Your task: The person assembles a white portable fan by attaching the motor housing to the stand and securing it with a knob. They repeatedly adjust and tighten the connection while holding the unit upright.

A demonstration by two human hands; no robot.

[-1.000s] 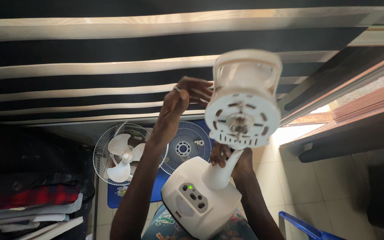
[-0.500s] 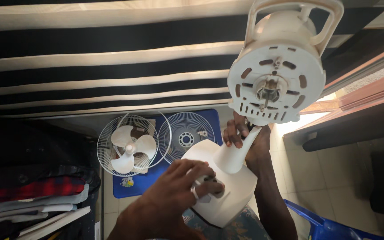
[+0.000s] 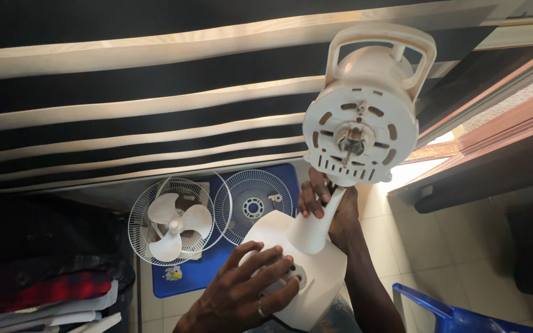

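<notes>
The right hand wraps the neck of the white fan just under its motor head, while the left hand presses spread fingers on the base's buttons — 2 grilles lie below.

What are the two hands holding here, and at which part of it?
Both hold the white fan body. The right hand has its grip around the neck, under the motor head. The left hand presses on the base, over its buttons.
</notes>
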